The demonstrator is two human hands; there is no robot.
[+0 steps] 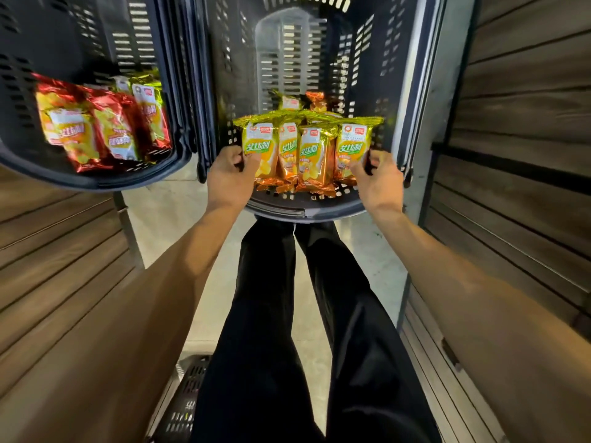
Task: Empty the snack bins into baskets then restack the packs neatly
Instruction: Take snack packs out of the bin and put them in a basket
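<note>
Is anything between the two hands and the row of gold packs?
Nothing visible. The left hand grips the row of gold packs at its left end, the right hand at its right end.

Left hand (228,177) at left end of pack row (307,151), fingers curled onto end pack, right hand (379,183) at right end, fingers curled likewise, bare forearms extended toward row, palms facing inward, legs in black trousers below row
</note>
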